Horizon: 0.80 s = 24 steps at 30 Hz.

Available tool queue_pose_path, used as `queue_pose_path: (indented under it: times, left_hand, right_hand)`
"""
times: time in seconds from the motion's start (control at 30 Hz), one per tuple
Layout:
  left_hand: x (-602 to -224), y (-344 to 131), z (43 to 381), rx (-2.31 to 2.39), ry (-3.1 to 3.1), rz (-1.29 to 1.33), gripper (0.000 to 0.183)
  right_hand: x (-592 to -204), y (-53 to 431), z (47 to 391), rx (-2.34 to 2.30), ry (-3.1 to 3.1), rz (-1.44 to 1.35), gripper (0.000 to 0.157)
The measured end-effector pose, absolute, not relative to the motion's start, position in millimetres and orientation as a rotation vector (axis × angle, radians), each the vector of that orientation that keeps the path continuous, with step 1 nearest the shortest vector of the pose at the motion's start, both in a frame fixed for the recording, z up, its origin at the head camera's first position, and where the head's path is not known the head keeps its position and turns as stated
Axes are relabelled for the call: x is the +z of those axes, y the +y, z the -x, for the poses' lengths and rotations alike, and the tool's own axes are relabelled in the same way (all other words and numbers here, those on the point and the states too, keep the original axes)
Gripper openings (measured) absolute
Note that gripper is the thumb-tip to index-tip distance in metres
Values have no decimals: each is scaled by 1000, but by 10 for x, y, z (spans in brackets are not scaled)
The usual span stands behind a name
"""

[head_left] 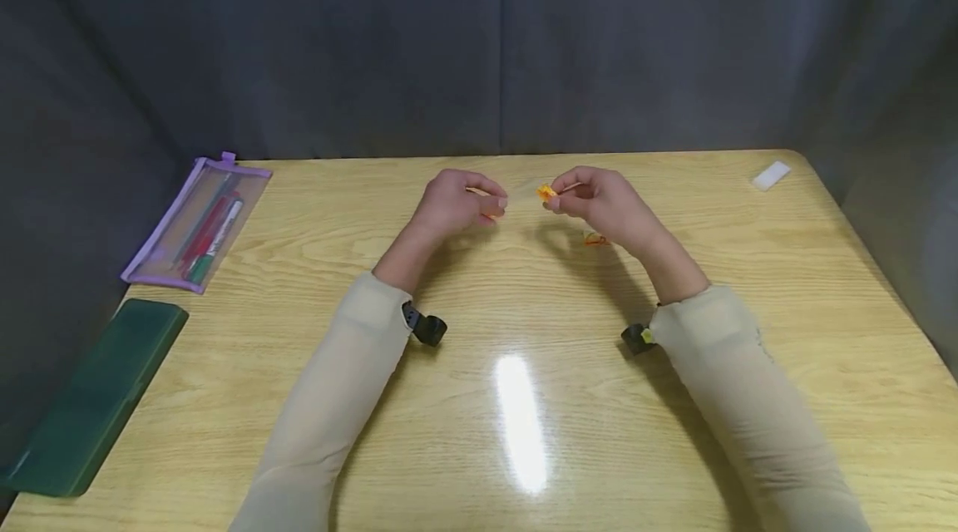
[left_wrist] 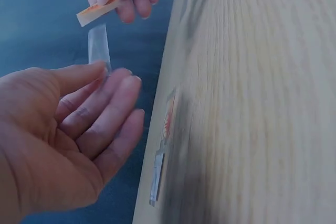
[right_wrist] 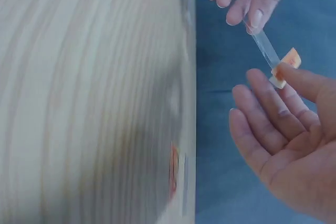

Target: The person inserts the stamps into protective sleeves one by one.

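Note:
Between thumb and fingertips, my left hand (head_left: 458,204) pinches a clear, flat strip (left_wrist: 98,45), its free end pointing at the other hand. My right hand (head_left: 599,201) pinches a small orange-and-white piece (right_wrist: 286,67) of paper or plastic, yellow-orange in the head view. Strip and piece are close together; whether they touch, I cannot tell. Both hands are raised above the far part of the table. A flat item with an orange-red mark (left_wrist: 168,121) and a silvery end lies on the table near my left hand. Beneath the right hand lies another orange-outlined item (head_left: 596,238).
On the left of the wooden table (head_left: 599,432) are a purple-edged see-through pouch (head_left: 258,183) with pens and a dark green case (head_left: 101,395). A small white block (head_left: 771,175) lies at the far right corner. Dark curtains (head_left: 359,41) hang behind the table and at its sides.

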<state>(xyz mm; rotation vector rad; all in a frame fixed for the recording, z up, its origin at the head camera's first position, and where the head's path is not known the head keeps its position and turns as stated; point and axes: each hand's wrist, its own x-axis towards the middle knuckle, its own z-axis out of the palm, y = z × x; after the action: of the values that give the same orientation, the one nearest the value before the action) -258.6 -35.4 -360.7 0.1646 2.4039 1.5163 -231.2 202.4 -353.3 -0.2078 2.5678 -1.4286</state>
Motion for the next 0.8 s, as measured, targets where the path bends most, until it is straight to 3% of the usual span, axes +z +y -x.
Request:
queue_pose_path:
  times: [0.2, 0.47, 0.8]
  left_hand:
    - [-3686, -445, 2520, 1749, 2224, -102, 27]
    - [-3792, -561, 2459, 1862, 2111, -59, 58]
    - [-3912, -578, 2396, 1955, 2044, -58, 25]
  right_hand:
    - [-3578, 1935, 2310, -1754, 2377, 149, 20]
    - [-3649, 1861, 2291, -1816, 2334, 84, 39]
    - [-3752, 1796, 2305, -1899, 2222, 46, 29]
